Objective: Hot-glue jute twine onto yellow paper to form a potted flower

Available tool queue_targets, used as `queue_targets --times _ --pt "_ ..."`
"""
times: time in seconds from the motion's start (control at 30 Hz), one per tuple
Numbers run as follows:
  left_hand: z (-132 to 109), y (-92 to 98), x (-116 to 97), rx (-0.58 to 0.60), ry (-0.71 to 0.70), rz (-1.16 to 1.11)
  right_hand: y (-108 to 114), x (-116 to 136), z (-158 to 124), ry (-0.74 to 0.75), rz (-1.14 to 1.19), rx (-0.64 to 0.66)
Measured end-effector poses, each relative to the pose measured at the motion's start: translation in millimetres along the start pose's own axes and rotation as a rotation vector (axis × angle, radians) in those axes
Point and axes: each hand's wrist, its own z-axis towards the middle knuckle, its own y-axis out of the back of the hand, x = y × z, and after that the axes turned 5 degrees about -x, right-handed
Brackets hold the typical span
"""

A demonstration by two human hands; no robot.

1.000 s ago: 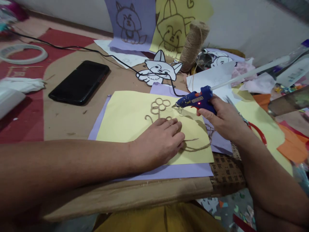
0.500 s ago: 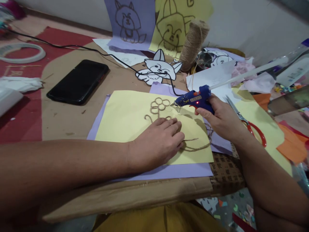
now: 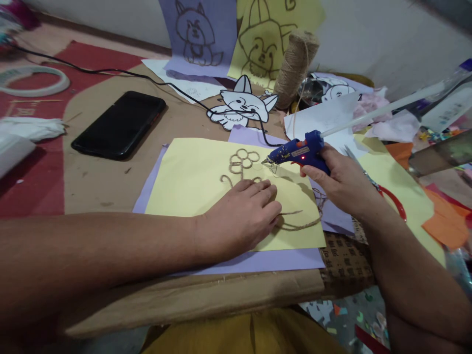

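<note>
My right hand [image 3: 346,182] is wrapped around a blue glue gun [image 3: 304,151] with a red light lit and a long clear glue stick out of its back. Its nozzle points left, just above the yellow paper [image 3: 184,182], beside a flower outline made of brown twine [image 3: 241,161]. Fine glue strings hang under the nozzle. My left hand [image 3: 247,214] rests on the same sheet below the flower, fingers curled in and together. Brown twine [image 3: 298,227] runs out from under those fingers to the right; my fingertips are partly hidden.
A black phone [image 3: 120,125] lies at left, near a tape roll [image 3: 35,81]. The gun's black cord [image 3: 147,77] crosses a cut-out fox drawing [image 3: 243,103]. A twine spool [image 3: 297,69] stands behind. Red-handled scissors [image 3: 393,199] lie partly behind my right wrist.
My right hand and the glue gun have shifted very slightly to the right. The left hand stays in place on the paper.
</note>
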Motion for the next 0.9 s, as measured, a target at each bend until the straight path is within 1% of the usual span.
queue_targets --times 0.17,0.37,0.9 --pt "-1.4 -1.5 0.9 -0.007 -0.004 0.004 2.8 1.2 -0.7 -0.016 0.021 0.018" --pt "-2.1 -1.7 0.0 -0.024 -0.015 0.004 6.0 1.3 -1.6 0.002 0.026 0.039" --pt "-1.1 -0.4 -0.2 -0.004 -0.002 -0.003 0.5 3.9 -0.2 -0.002 -0.048 -0.011"
